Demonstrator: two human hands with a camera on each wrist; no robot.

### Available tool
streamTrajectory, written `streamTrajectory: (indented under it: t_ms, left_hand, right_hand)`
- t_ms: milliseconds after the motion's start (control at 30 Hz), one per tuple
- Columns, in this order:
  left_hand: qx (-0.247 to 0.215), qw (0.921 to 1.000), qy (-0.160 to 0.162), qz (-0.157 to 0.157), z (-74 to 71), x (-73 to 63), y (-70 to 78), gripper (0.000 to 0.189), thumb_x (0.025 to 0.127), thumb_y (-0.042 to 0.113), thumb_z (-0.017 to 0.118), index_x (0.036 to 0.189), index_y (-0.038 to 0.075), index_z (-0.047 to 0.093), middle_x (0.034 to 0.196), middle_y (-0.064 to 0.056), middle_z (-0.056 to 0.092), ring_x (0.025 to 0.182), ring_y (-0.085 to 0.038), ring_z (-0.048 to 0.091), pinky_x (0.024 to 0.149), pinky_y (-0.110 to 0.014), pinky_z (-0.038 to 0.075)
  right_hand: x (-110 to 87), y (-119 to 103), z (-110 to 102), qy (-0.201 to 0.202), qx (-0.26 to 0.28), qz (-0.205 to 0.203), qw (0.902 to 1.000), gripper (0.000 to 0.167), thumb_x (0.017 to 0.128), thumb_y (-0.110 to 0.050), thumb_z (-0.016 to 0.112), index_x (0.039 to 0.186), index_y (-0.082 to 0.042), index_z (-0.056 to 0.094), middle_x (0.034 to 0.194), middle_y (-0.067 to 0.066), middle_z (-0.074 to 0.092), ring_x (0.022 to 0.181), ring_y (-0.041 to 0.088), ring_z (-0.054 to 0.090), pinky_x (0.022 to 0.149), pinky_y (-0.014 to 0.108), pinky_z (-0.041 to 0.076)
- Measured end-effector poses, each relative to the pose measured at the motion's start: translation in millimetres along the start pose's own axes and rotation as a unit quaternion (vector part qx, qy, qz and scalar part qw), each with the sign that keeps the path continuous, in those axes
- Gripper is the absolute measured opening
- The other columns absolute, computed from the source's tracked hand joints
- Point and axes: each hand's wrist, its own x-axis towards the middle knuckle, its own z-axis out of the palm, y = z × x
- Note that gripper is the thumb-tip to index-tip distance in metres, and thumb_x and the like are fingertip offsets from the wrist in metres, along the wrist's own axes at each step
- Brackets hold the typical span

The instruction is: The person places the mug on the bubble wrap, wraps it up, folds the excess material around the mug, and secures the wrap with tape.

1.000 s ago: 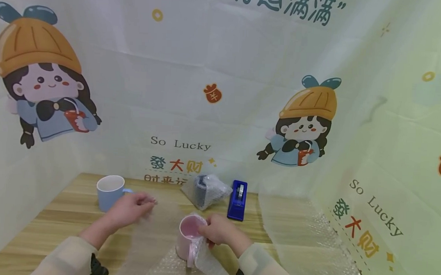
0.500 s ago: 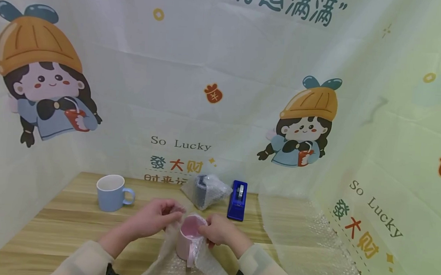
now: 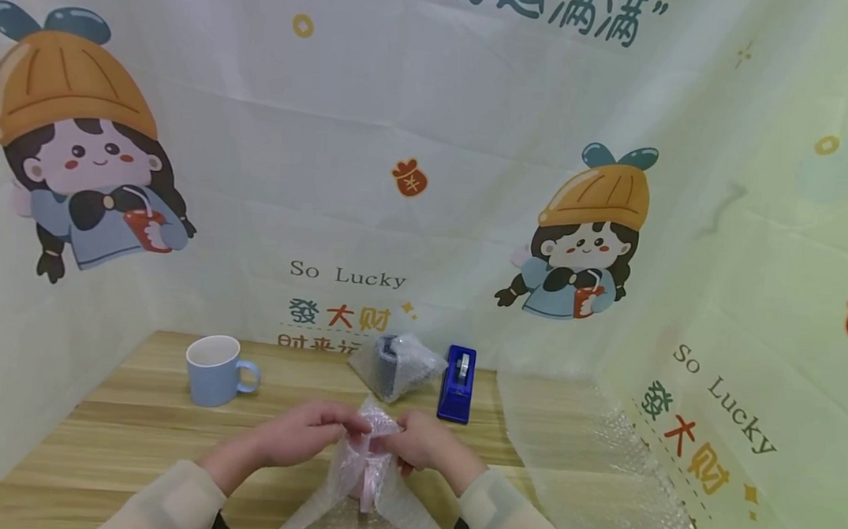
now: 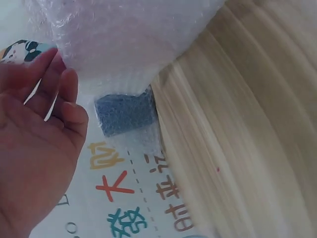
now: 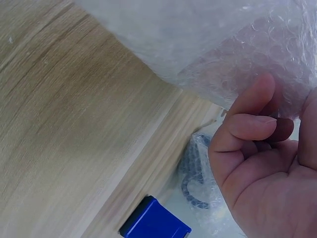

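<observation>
A pink mug (image 3: 367, 489) stands near the front of the table, its handle toward me. Bubble wrap (image 3: 399, 506) comes up round both its sides and covers most of its mouth. My left hand (image 3: 306, 433) pinches the wrap's left flap at the rim; the left wrist view has this bubble wrap (image 4: 124, 44) spread above the fingers. From the other side, my right hand (image 3: 423, 440) grips the wrap at the rim, fingers curled against the bubble wrap (image 5: 237, 64) in the right wrist view. The pink body is mostly hidden.
A light blue mug (image 3: 211, 377) stands at the back left. Behind the hands lies a dark mug wrapped in bubble wrap (image 3: 391, 370), beside a blue tape dispenser (image 3: 455, 400). Another bubble wrap sheet (image 3: 586, 461) spreads over the right side. A printed cloth (image 3: 342, 190) hangs behind the table.
My left hand has moved right from beside the blue mug, bringing the left flap of bubble wrap up and over the pink mug's rim. My right hand has stayed at the rim.
</observation>
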Motion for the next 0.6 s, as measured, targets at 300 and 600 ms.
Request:
streamTrajectory:
  t_ms: [300, 600]
  left_hand:
    - [0.267, 0.9564, -0.004, 0.119, 7.5, 0.1, -0.8, 0.055, 0.084, -0.009, 0.065, 0.127, 0.022, 0.083, 0.13, 0.001, 0.069, 0.115, -0.02, 0.055, 0.099, -0.039, 0.053]
    - [0.32, 0.9388, -0.006, 0.127, 9.6, 6.4, -2.0, 0.024, 0.088, 0.011, 0.072, 0.109, 0.022, 0.079, 0.111, 0.012, 0.072, 0.094, -0.008, 0.049, 0.082, -0.028, 0.045]
  right_hand:
    - [0.4, 3.7, 1.4, -0.003, 0.002, -0.017, 0.9998, 0.025, 0.098, -0.017, 0.07, 0.076, -0.011, 0.06, 0.058, -0.001, 0.058, 0.053, 0.016, 0.059, 0.046, 0.023, 0.039]
    - [-0.2, 3.7, 0.9, -0.006, 0.008, -0.025, 0.9997, 0.027, 0.099, -0.019, 0.068, 0.075, -0.012, 0.059, 0.058, -0.002, 0.058, 0.052, 0.014, 0.057, 0.047, 0.022, 0.039]
